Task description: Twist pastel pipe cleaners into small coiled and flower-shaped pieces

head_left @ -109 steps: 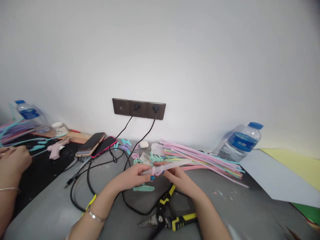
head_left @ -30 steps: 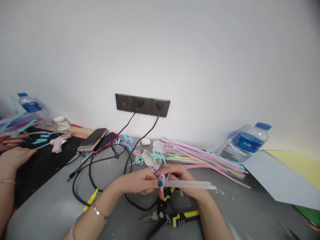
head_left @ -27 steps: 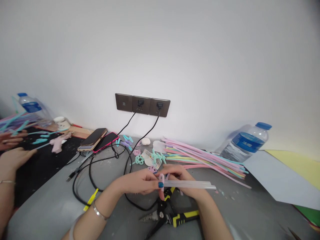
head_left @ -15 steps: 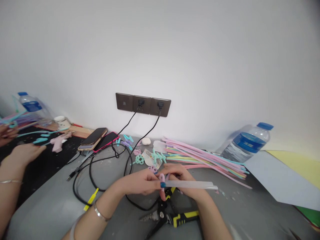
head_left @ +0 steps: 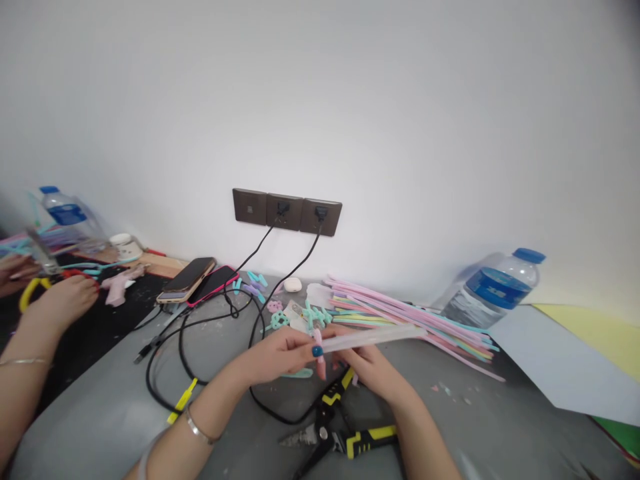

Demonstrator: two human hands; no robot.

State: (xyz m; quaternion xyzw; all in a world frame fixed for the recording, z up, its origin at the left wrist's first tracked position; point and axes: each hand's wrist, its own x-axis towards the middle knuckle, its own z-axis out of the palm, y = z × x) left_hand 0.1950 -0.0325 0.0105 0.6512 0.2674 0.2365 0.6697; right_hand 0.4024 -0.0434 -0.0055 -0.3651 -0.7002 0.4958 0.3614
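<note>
My left hand (head_left: 280,359) is closed, pinching a short pink pipe cleaner loop (head_left: 319,340) together with long translucent sticks (head_left: 375,337) that look like glue sticks. A blue spot shows at the thumb tip. Just behind the sticks, my right hand (head_left: 365,367) has its fingers curled towards the pink piece; what they grip is hidden. Below both hands lies a black-and-yellow pair of pliers (head_left: 371,440), jaws to the left. A mint pipe cleaner piece (head_left: 300,373) lies under my left hand. Bent mint pipe cleaner shapes (head_left: 316,312) are beyond the hands.
Long pastel pipe cleaners (head_left: 415,308) lie at the back right beside a water bottle (head_left: 500,287) and paper sheets (head_left: 565,360). Black cables (head_left: 183,363) loop on the left near stacked phones (head_left: 187,280). At far left, another person's hand (head_left: 70,300) is by yellow-handled scissors (head_left: 33,293).
The translucent sticks have tilted upward at their right end. My left hand has shifted slightly left, showing the mint piece below. The other person now has scissors at the hands.
</note>
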